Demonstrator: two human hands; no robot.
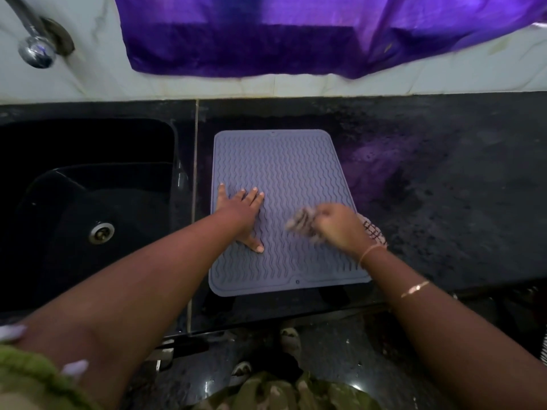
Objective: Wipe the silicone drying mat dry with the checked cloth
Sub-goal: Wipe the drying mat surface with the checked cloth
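Left grip (241, 216) lay flat, pinning the mat (284, 161); right grip (334, 226) clutched the checked cloth (300, 223). Firm, overlapping strokes would serve best.

My left hand (241, 216) lies palm down, fingers straight and spread, thumb splayed back toward me, pressed flat on the silicone drying mat (284, 161). My right hand (337, 227) is motion-blurred, its fingers curled round the checked cloth (373, 232). Both forearms are bare and extended forward.

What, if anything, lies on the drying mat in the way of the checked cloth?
Only the left hand, pressed flat on the left side of the mat, beside the cloth that the right hand grips.
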